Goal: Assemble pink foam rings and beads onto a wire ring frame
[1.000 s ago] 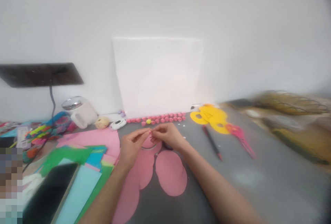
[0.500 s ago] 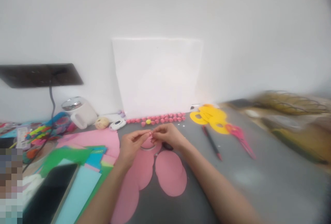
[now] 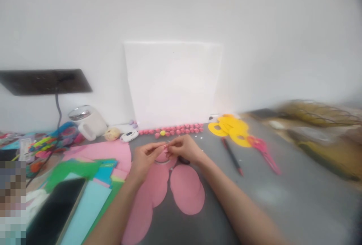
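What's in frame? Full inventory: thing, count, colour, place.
white board: 1, white, leaning on the wall at the back centre
pink beads: a row, pink with one yellow, at the board's foot
pink paper ovals: several, pink, on the grey table under the hands
yellow cut-outs: a few, yellow, right of the beads
scissors: 1, pink, beside the cut-outs
pencil: 1, dark, left of the scissors
coloured sheets: stack, green, blue, pink, at left
phone: 1, black, on the stack
mug: 1, white, back left
left hand: pinch grip on a tiny pink piece
right hand: pinches the same piece
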### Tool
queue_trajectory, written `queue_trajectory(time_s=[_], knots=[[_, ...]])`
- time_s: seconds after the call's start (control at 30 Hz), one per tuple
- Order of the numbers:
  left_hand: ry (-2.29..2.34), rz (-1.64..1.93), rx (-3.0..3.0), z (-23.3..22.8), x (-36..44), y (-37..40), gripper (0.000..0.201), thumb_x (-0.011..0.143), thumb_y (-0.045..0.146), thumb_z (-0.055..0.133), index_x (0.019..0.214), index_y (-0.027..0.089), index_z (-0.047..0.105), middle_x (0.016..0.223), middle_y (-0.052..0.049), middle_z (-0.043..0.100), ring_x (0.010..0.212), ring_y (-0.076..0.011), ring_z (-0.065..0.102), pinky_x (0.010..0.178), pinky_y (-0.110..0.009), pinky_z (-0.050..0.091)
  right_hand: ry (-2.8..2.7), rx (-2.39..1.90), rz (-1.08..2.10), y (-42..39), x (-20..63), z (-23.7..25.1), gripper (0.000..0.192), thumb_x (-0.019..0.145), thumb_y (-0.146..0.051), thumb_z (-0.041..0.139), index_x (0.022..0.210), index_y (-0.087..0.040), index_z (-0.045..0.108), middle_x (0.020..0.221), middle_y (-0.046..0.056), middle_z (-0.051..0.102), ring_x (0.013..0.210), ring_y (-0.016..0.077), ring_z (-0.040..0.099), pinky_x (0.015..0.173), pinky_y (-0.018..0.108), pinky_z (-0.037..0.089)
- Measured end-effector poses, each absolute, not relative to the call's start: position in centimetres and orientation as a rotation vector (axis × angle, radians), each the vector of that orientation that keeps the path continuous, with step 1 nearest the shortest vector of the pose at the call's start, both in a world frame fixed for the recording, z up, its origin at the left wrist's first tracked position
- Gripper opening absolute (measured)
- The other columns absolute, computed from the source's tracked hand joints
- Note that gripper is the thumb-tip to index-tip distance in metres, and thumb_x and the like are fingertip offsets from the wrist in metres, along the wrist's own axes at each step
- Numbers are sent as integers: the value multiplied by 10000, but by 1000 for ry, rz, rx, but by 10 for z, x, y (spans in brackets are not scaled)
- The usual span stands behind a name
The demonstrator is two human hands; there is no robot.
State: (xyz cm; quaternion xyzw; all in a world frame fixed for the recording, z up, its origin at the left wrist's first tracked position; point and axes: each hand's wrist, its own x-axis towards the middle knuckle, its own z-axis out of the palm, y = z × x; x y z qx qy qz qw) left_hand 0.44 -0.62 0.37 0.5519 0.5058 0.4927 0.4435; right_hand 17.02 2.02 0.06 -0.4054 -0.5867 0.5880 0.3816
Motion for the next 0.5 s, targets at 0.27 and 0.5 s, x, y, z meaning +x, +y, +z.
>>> queue_trajectory(time_s=[0.27,0.5], knots=[[1256,1231,1349,2,4,-7,233,659,347,704,821,184,740,923,-83,728,919,-263,644,867,-370,468,-1507,-1024,1534,21,172,2,234,661,-307,660,781,-112,710,656,72,711,638,200,690,665,327,558],[1221,1231,1276,2,3,-5,227,648,334,721,815,183,740,908,-75,730,916,-241,639,856,-331,466,-1481,-989,1604,22,176,1,271,651,-320,689,829,-117,714,717,80,718,668,199,693,702,334,558]])
